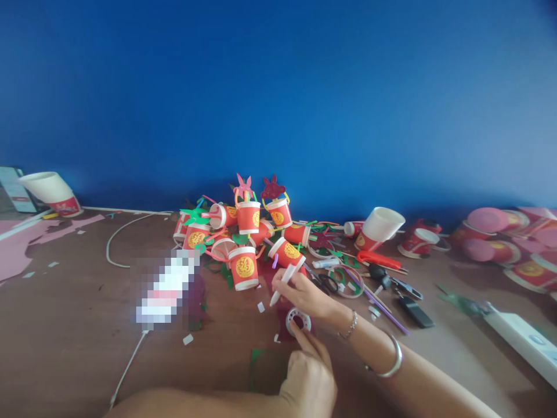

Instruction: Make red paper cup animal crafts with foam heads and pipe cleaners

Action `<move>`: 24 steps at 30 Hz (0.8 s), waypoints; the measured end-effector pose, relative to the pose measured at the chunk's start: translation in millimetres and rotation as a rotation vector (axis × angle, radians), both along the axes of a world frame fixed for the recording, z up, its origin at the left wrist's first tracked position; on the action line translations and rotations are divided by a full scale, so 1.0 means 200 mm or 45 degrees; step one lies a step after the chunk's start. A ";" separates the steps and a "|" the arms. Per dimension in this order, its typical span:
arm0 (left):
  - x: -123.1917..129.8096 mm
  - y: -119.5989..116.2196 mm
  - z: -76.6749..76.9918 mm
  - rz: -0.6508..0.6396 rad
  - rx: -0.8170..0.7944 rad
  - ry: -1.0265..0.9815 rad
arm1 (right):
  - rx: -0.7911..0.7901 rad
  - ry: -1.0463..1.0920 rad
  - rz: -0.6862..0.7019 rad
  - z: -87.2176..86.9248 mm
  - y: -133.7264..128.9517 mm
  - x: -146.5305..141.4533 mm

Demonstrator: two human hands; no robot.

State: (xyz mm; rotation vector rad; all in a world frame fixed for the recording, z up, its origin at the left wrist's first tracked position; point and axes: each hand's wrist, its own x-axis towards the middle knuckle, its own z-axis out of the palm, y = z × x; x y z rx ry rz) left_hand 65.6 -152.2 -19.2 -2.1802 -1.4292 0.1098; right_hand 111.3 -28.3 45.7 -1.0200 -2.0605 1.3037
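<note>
My right hand [300,290] is closed around a slim white pen [284,284], its tip slanting down to the left. Below it, on a dark red sheet [282,332], lies a white ring [306,319] with dark spots around its face. My left hand [308,374] has two fingers stretched forward, one fingertip on the ring's near edge; its thumb is hidden. By the left wrist lies a green sheet [257,368]. Beyond my right hand stand and lie several small red paper cups [243,268] with gold emblems and straw handles, some topped with paper cutouts.
Scissors [326,283], an orange-red tool [380,259], a black key fob [415,311] and a clear coil lie right of the hands. A blurred-out phone [167,290] with a cable lies left. Stacked white cups [383,223] lean near the blue wall; a white box [522,337] sits far right.
</note>
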 end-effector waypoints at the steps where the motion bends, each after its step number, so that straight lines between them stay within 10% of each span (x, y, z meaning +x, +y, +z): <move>1: 0.00 0.00 0.00 0.011 -0.005 -0.007 | -0.073 0.128 -0.051 -0.03 -0.01 0.01; 8: -0.03 0.00 0.06 -0.018 -0.022 -0.061 | -0.290 0.525 -0.255 -0.18 -0.03 0.10; 24: -0.12 -0.02 0.19 0.001 0.051 -0.152 | -0.330 0.503 -0.126 -0.15 -0.03 0.09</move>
